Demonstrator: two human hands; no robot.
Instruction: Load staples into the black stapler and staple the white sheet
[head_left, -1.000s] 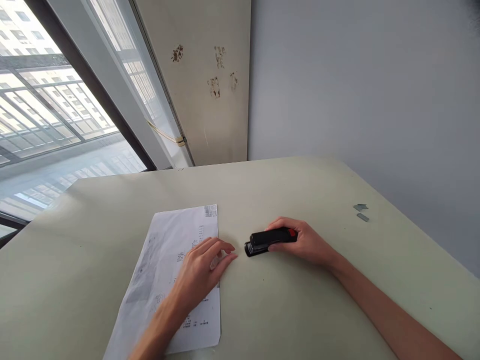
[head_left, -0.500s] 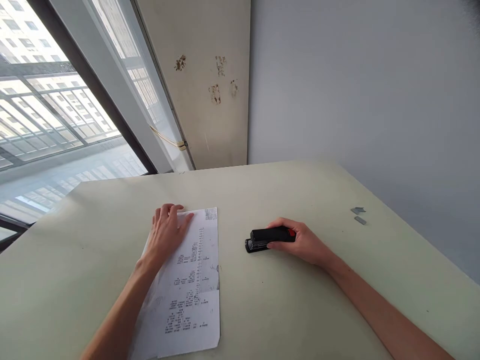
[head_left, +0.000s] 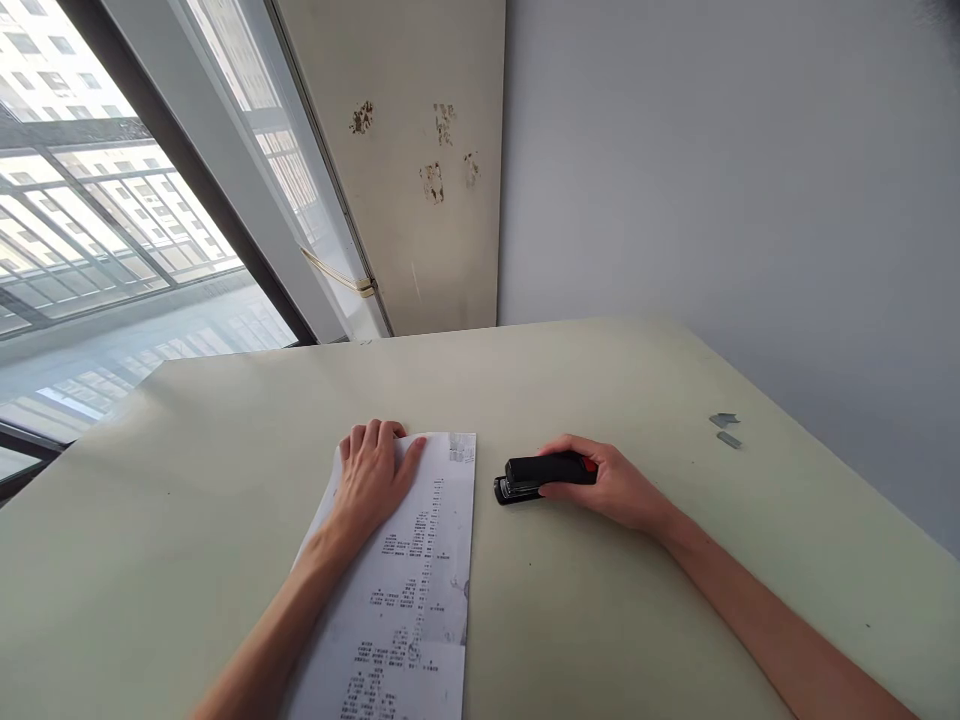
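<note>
A printed stack of paper lies on the table, its text running lengthwise and its near end cut off by the picture's lower border. My left hand grips it at the far end, thumb on the top sheet and fingers bent at the far edge; the fingertips are partly hidden. To the right, my right hand is wrapped round a black stapler with a red patch at its rear. The stapler rests on the table, its open front pointing left toward the paper's right edge, a small gap apart.
Used grey staple strips or similar small grey pieces lie at the right side of the pale table. A plain wall borders the table's right side. Behind, a stained cream panel stands beside a window.
My left hand and the paper have moved right and nearer to me, closing much of the gap to the stapler. My right hand and the stapler have stayed almost in place.
</note>
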